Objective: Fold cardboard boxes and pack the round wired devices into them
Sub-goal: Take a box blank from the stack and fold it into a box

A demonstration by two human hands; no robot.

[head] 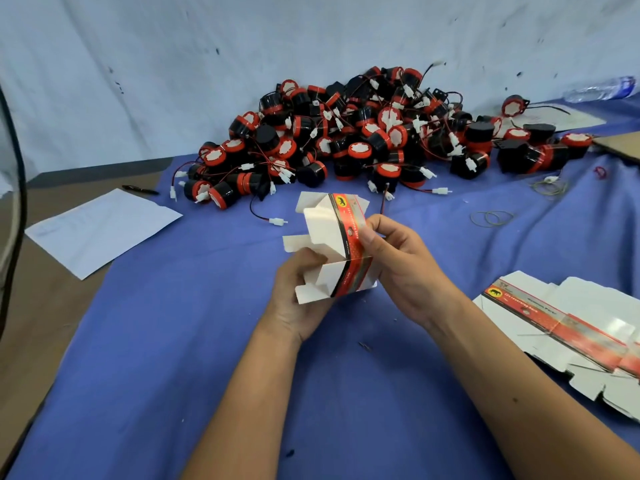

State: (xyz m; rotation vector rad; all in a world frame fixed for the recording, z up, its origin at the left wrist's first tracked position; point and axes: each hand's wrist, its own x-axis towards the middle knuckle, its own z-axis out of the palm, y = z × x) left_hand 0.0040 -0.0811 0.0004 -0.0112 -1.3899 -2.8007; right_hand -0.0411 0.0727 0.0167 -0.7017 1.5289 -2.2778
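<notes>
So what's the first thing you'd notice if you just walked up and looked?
Probably the big pile of round black-and-red devices with tangled wires, heaped at the back of the blue cloth. Next, in the middle, the half-folded cardboard box held by the left hand and the right hand. A stack of flat boxes waits at the right.

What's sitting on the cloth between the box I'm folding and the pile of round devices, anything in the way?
Nothing bulky. Both hands, left hand and right hand, hold the half-folded box above the blue cloth. Between it and the pile of devices lie only loose wires with white connectors, trailing from the pile's near edge.
</notes>
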